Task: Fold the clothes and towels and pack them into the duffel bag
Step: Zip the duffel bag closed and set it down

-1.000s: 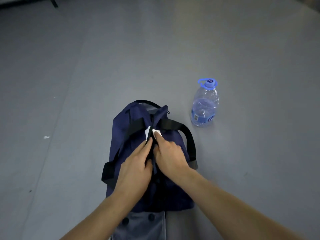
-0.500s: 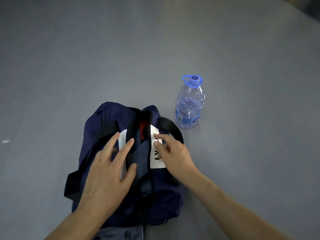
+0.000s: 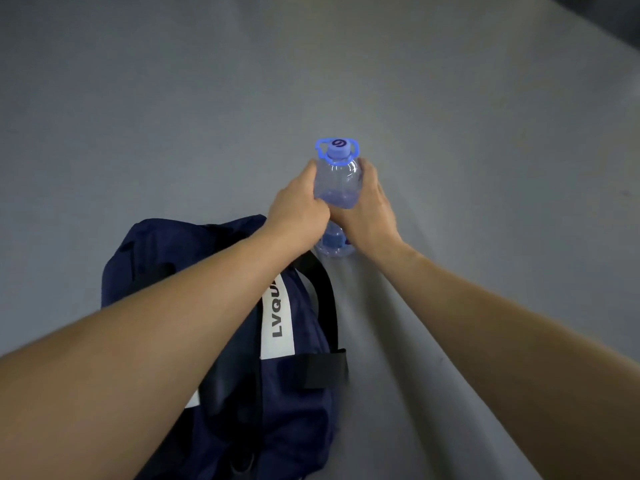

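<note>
Duffel bag (image 3: 298, 417), navy with black straps (image 3: 327, 299) and a white label (image 3: 278, 317) reading LVQU, lies on the grey floor (image 3: 173, 116) at about 7 o'clock in the view. Toward 1 o'clock from its far end, a clear water bottle (image 3: 337, 181) with a blue cap (image 3: 338, 150) is clasped from both sides. The left hand (image 3: 298, 206) curls round its left side, the right hand (image 3: 372, 209) round its right. The bottle's base shows below the hands, just beside a strap.

Left hand (image 3: 298, 206) and right hand (image 3: 372, 209) are recorded as bare. Left forearm (image 3: 173, 323) and right forearm (image 3: 485, 327) are seen uncovered from wrist to frame edge.
</note>
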A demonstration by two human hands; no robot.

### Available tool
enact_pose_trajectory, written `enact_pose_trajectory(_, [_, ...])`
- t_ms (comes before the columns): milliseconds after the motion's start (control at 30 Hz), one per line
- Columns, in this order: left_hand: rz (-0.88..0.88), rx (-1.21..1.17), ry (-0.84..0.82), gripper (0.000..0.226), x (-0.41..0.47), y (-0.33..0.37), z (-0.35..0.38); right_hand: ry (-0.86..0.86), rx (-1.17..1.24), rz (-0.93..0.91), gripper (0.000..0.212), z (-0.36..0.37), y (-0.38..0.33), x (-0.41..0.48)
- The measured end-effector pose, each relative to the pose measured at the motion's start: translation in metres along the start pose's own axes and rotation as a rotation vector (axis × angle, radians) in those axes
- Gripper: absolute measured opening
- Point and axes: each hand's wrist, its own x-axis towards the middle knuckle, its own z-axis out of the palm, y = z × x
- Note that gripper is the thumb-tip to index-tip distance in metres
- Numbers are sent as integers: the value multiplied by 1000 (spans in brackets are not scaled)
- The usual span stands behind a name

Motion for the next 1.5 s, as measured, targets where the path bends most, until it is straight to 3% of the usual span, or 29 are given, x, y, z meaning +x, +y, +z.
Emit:
enact_pose_trajectory(133, [-23, -92, 11, 68, 4, -3, -5, 20, -82, -45, 87, -2, -1, -1])
enact_pose_trajectory(333, [44, -143, -87, 67, -43, 14, -31, 30, -64, -78, 80, -27, -17, -47])
enact_pose_trajectory(433, [58, -100, -14, 63, -93, 20, -68, 12, -92, -129, 79, -57, -49, -81])
enact_pose_trajectory(700, [-111, -198, 245, 51, -358, 16, -199, -128, -187, -237, 86, -153, -177, -201])
enact_pose_trajectory(800, [-119, -117, 324, 49, -450, 14, -221, -175, -189, -226, 89, -178, -218, -248])
enact_pose_trajectory(967, [-62, -100, 459, 48, -525, 23, -211, -231, -124, -245, 91, -196, -269, -343])
enact_pose_trajectory(1233, [88, -179, 376, 79, -567, 74, -182, -294, 1, -266, 90, -194, -288, -456])
enact_pose_trajectory(1500, [139, -178, 278, 92, -554, 102, -168, -374, -10, -340, 76, -175, -276, -478])
